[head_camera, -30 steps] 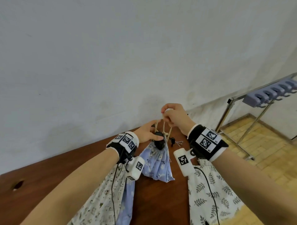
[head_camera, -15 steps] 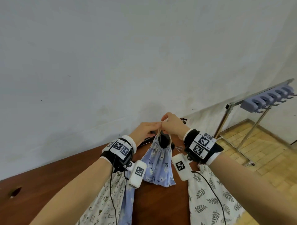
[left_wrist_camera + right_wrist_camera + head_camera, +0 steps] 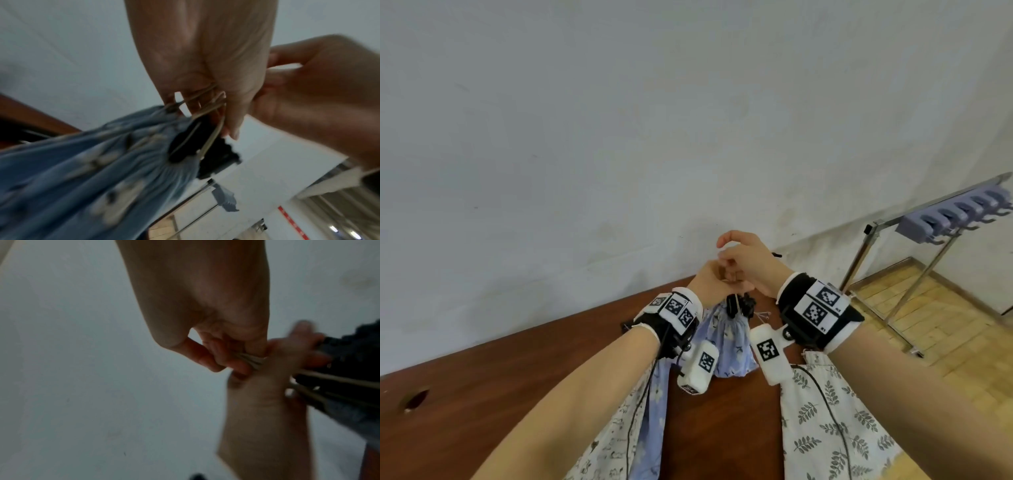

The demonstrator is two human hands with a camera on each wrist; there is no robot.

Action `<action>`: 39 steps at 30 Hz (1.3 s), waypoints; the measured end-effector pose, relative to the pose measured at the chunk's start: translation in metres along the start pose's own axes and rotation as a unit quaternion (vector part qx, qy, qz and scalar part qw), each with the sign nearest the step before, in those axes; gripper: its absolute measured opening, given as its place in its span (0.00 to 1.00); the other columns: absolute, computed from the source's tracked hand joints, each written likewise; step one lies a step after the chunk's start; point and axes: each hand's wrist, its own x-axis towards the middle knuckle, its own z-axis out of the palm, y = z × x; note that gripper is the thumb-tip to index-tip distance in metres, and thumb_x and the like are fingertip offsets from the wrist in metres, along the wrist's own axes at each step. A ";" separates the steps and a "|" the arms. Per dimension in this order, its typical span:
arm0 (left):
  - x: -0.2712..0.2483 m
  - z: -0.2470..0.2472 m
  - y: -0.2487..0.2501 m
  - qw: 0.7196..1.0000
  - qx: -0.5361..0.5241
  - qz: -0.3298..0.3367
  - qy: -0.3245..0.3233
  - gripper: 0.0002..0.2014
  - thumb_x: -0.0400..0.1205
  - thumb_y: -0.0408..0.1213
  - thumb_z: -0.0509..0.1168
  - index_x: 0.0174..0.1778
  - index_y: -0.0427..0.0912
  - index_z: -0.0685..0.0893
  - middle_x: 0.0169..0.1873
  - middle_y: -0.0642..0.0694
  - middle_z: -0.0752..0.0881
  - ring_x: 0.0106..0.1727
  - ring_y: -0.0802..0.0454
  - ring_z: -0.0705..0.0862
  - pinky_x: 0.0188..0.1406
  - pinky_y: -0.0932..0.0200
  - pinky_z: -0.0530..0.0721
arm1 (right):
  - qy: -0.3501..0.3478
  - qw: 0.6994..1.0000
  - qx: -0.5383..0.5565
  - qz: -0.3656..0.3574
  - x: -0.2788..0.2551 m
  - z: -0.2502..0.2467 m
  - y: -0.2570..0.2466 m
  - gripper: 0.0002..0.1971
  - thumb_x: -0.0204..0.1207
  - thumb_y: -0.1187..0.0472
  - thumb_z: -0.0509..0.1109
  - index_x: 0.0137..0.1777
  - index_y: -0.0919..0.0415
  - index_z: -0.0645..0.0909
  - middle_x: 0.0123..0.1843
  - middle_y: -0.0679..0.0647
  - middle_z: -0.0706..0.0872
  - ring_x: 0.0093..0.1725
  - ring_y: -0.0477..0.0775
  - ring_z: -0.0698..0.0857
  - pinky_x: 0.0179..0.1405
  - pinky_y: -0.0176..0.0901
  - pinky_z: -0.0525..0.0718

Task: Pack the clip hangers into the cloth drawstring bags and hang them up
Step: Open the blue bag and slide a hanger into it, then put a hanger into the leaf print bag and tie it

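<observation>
Pale plaster wall point(image 3: 619, 137) fills most of the head view, with a brown worktop point(image 3: 517, 383) running along its foot. Over the far edge of the worktop both hands meet. The left hand point(image 3: 710, 286) has its fingers point(image 3: 232, 113) curled round the beige cords point(image 3: 207, 105) of a blue bag point(image 3: 729, 339), which hangs below the fist with its mouth gathered tight. Black clip hangers point(image 3: 739, 305) poke out of that gathered mouth; in the left wrist view the cords run across them down to the cloth. The right hand point(image 3: 748, 262) sits just beside and partly above the left, touching it, and its fingers point(image 3: 242, 365) pinch the cords where they come out of the left fist. The wrist views are blurred, so the exact lie of each finger is hard to tell.

Near the front of the worktop lie two more bags: a white one with a small print point(image 3: 613, 438) under the left forearm, with blue cloth beside it, and a white leaf-print bag point(image 3: 825, 428) under the right forearm. Off to the right, on a wood floor point(image 3: 928, 325), stands a metal rack point(image 3: 914, 284) that carries a row of grey-blue hooks point(image 3: 955, 216).
</observation>
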 end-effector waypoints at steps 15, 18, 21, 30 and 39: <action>-0.011 -0.013 -0.012 0.996 -0.073 0.044 0.000 0.17 0.70 0.37 0.79 0.49 0.47 0.80 0.42 0.54 0.84 0.44 0.59 0.83 0.52 0.64 0.82 | -0.138 0.973 0.182 -0.023 -0.006 -0.019 -0.033 0.03 0.72 0.63 0.64 0.38 0.60 0.73 0.28 0.53 0.70 0.27 0.49 0.57 0.29 0.41 0.62; -0.017 -0.017 -0.018 0.996 -0.074 0.038 -0.029 0.20 0.68 0.33 0.80 0.53 0.50 0.82 0.50 0.51 0.86 0.50 0.58 0.84 0.56 0.62 0.82 | -0.198 0.961 0.187 -0.056 -0.005 -0.006 -0.038 0.06 0.76 0.68 0.59 0.38 0.62 0.74 0.28 0.53 0.70 0.28 0.50 0.56 0.29 0.40 0.63; -0.026 -0.018 -0.029 0.994 -0.110 -0.020 -0.007 0.11 0.71 0.31 0.78 0.46 0.47 0.88 0.45 0.45 0.91 0.49 0.53 0.88 0.61 0.55 0.83 | -0.211 0.960 0.174 -0.055 0.001 -0.001 -0.032 0.03 0.75 0.67 0.61 0.42 0.63 0.76 0.32 0.57 0.74 0.27 0.49 0.66 0.32 0.42 0.70; -0.029 -0.010 -0.086 0.970 -0.008 -0.233 0.063 0.14 0.74 0.47 0.75 0.32 0.42 0.82 0.27 0.46 0.82 0.26 0.51 0.77 0.28 0.60 0.75 | -0.146 0.978 0.093 0.114 0.048 -0.013 0.056 0.05 0.81 0.64 0.67 0.54 0.60 0.80 0.57 0.64 0.88 0.56 0.62 0.87 0.60 0.50 0.81; 0.012 -0.013 -0.140 0.903 0.066 -0.423 0.039 0.18 0.76 0.46 0.71 0.50 0.36 0.76 0.32 0.46 0.76 0.33 0.51 0.76 0.44 0.58 0.75 | -0.007 0.952 0.073 0.296 0.020 -0.058 0.179 0.13 0.83 0.63 0.65 0.66 0.62 0.78 0.63 0.64 0.85 0.59 0.61 0.86 0.49 0.45 0.82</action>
